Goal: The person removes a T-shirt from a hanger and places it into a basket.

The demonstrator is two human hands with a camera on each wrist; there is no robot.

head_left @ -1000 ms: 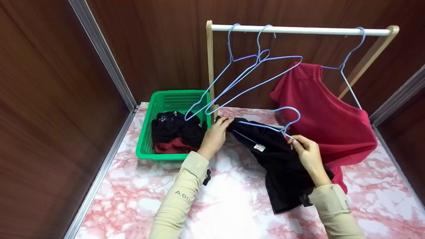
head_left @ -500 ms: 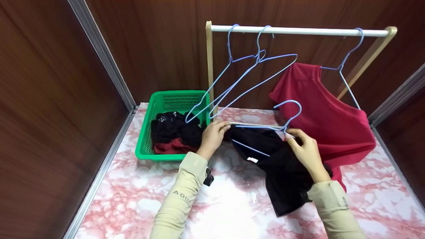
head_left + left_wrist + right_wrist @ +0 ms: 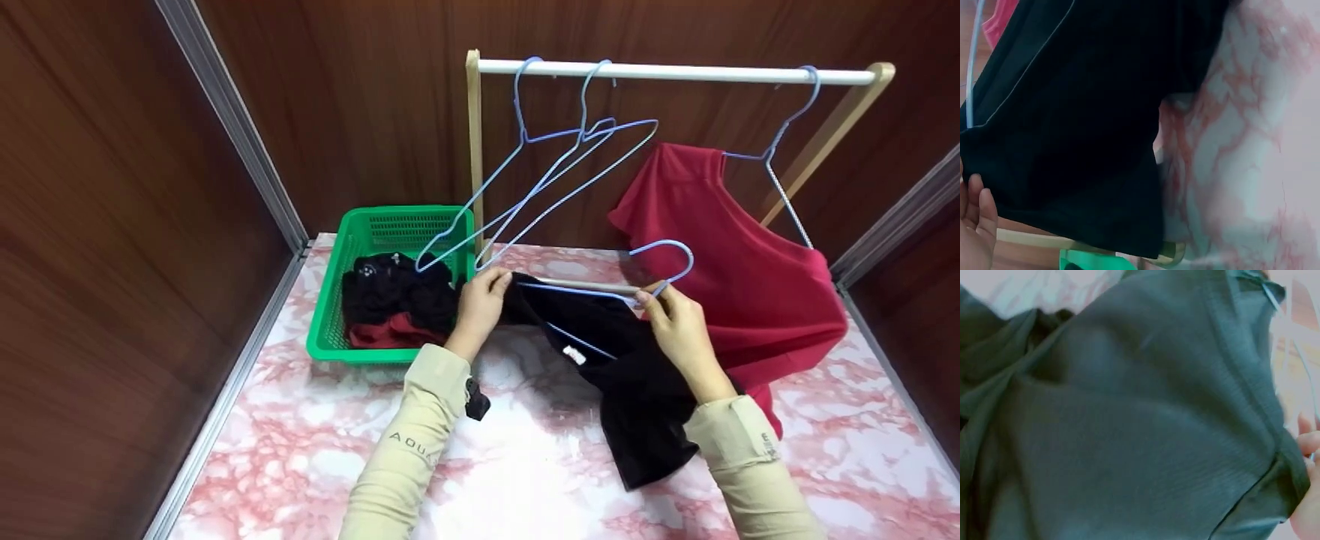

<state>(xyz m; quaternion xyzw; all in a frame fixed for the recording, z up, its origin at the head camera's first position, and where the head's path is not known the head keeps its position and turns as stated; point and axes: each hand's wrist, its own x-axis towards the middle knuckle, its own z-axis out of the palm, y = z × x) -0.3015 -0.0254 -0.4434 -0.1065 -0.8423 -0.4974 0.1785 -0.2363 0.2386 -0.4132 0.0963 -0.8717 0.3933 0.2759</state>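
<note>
In the head view my left hand (image 3: pixel 480 304) pinches the left shoulder of a black shirt (image 3: pixel 645 405). A light blue wire hanger (image 3: pixel 688 259) reaches into the shirt's neck opening, its arm partly hidden by the cloth. My right hand (image 3: pixel 679 326) grips this hanger just below its hook, with the shirt hanging beneath the hand. A white label (image 3: pixel 574 355) shows inside the collar. The left wrist view has curled fingers (image 3: pixel 976 197) at the black cloth's edge, and the right wrist view is mostly filled by the shirt (image 3: pixel 1145 450).
Behind stands a rack with a white rail (image 3: pixel 675 72). Bare blue hangers (image 3: pixel 555 135) hang at its left, and a red shirt (image 3: pixel 735 247) on a hanger at its right. A green basket (image 3: pixel 322 322) with black and red clothes sits left on the marbled table (image 3: pixel 300 450).
My right hand has moved up and left along the hanger to the base of its hook. The shirt's left shoulder has shifted in my left hand. A bare hanger on the rail has swung.
</note>
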